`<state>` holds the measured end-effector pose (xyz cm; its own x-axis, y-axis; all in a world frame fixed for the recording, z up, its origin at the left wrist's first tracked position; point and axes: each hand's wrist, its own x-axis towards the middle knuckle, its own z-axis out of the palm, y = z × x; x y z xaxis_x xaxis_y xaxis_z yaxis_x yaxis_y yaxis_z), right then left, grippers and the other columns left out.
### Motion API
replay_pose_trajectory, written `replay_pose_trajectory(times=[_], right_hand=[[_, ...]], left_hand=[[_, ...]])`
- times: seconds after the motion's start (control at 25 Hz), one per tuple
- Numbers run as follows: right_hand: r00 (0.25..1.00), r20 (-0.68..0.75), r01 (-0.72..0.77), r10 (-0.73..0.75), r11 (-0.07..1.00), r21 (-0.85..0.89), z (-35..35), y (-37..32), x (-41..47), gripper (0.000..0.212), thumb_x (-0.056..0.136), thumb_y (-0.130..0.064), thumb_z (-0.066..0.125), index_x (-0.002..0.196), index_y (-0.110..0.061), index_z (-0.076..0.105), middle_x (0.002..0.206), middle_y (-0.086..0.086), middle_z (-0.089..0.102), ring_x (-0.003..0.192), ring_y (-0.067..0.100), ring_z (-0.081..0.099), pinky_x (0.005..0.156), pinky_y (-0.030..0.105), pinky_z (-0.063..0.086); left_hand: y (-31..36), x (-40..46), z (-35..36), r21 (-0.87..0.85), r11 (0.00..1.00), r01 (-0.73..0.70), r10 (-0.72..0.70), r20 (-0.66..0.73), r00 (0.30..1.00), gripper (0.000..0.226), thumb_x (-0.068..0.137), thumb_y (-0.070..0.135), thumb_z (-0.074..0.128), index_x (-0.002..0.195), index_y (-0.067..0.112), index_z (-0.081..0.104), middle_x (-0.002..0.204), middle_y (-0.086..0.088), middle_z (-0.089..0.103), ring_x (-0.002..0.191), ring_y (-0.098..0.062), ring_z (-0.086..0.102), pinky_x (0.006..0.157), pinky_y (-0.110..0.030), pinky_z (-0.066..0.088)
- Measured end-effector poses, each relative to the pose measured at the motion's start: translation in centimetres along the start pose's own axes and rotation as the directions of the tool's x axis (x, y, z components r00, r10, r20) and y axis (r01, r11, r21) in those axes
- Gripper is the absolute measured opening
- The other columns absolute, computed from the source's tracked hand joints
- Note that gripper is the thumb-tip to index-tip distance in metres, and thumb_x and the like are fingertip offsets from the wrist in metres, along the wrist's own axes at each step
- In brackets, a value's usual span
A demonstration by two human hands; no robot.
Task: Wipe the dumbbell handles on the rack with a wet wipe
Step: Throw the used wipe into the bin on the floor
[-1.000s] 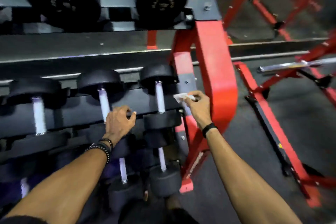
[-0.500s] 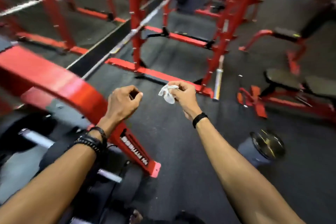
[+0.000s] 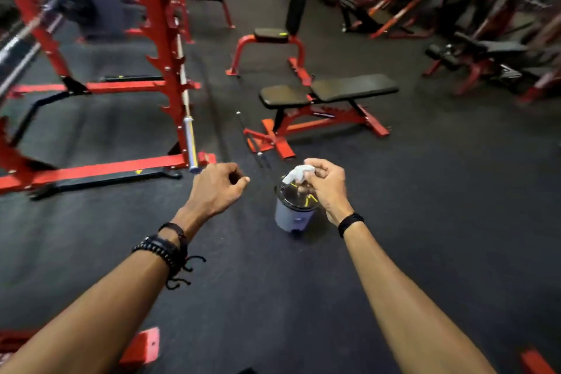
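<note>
My right hand pinches a crumpled white wet wipe and holds it over a small grey bin with a dark lid that stands on the black floor. To the left of the bin hovers my left hand, fingers loosely curled and holding nothing. The dumbbells and their rack are out of view, apart from a red foot at the bottom left.
A red squat rack with a barbell leaning on it stands at the left. A flat black bench on a red frame sits just beyond the bin. More benches and red machines fill the back and right.
The view has swung away from the dumbbell rack to the open gym floor. My right hand carried the wipe from the rack to above the grey bin; my left hand left the dumbbell handle.
</note>
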<state>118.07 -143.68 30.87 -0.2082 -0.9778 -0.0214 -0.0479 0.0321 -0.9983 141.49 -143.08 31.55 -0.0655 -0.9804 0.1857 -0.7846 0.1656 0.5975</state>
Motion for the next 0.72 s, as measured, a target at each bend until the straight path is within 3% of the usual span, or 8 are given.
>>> replay_pose_trajectory(times=[0.12,0.24,0.52,0.72], right_hand=[[0.995,-0.101,-0.025,0.026,1.000,0.005,-6.2,0.8,2.4,0.019,0.089,0.006,0.059,0.105,-0.004,0.055,0.078,0.011,0.067,0.060,0.017,0.062,0.051,0.025,0.054],[0.990,-0.138,-0.032,0.029,0.999,-0.019,-9.5,2.1,6.0,0.014,0.084,0.008,0.063,0.089,-0.005,0.062,0.075,0.012,0.068,0.061,0.014,0.063,0.053,0.022,0.053],[0.985,-0.126,-0.110,0.115,0.993,0.044,-10.3,5.5,16.1,0.021,0.078,0.016,0.060,0.091,0.004,0.071,0.084,0.005,0.072,0.070,0.004,0.067,0.064,0.016,0.052],[0.973,-0.162,-0.159,0.165,0.986,0.054,-10.2,6.9,24.7,0.021,0.081,0.016,0.059,0.093,0.003,0.071,0.089,0.009,0.072,0.076,0.010,0.068,0.067,0.015,0.054]], left_hand=[[3.3,2.0,4.2,0.005,1.000,-0.008,0.007,0.055,0.998,0.025,0.077,0.048,0.058,0.078,0.026,0.070,0.070,0.011,0.067,0.079,-0.019,0.069,0.068,-0.033,0.052],[5.6,4.7,7.3,0.055,0.998,-0.016,0.011,0.092,0.996,0.018,0.083,0.040,0.065,0.083,0.024,0.072,0.082,0.005,0.073,0.085,-0.022,0.068,0.069,-0.032,0.048],[4.8,16.1,13.6,0.055,0.998,0.016,-0.023,0.133,0.991,0.034,0.073,0.050,0.052,0.083,0.024,0.073,0.083,0.006,0.074,0.083,-0.020,0.068,0.069,-0.033,0.051],[3.9,24.6,17.1,0.092,0.995,0.032,-0.053,0.237,0.970,0.021,0.084,0.041,0.062,0.088,0.024,0.073,0.088,0.005,0.073,0.087,-0.022,0.066,0.069,-0.031,0.045]])
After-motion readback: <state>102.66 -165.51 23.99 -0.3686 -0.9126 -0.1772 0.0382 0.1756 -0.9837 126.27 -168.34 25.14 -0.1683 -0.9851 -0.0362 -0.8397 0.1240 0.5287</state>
